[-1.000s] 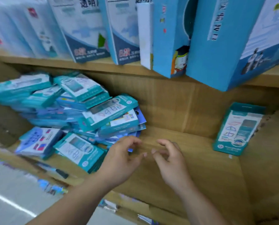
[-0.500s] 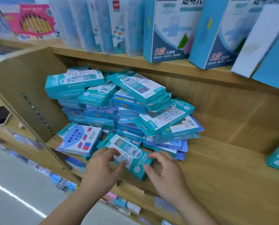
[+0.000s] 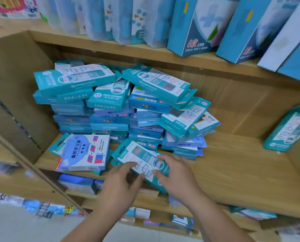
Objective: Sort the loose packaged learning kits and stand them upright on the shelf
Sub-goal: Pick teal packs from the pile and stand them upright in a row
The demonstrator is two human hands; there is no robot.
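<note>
Teal is pretty much the whole colour scheme here. One teal kit (image 3: 142, 163) is lying flat at the front edge of the wooden shelf (image 3: 233, 172), poking out a bit over the lip, and both hands are grabbing it. The left hand (image 3: 121, 186) is pinching the near corner with its fingers curling onto the printed face. The right hand (image 3: 177, 175) is wrapping round the other end, thumb sitting on top. Just left of the grip, a pale blue kit (image 3: 86, 152) is lying flat too. Right behind the hands, the messy pile of kits (image 3: 119, 105) is sitting in flat, crooked stacks. Well off to the right of the grip, a lone kit (image 3: 288, 130) is leaning against the wood. Up above, tall blue boxes (image 3: 194, 28) are standing in a row.
</note>
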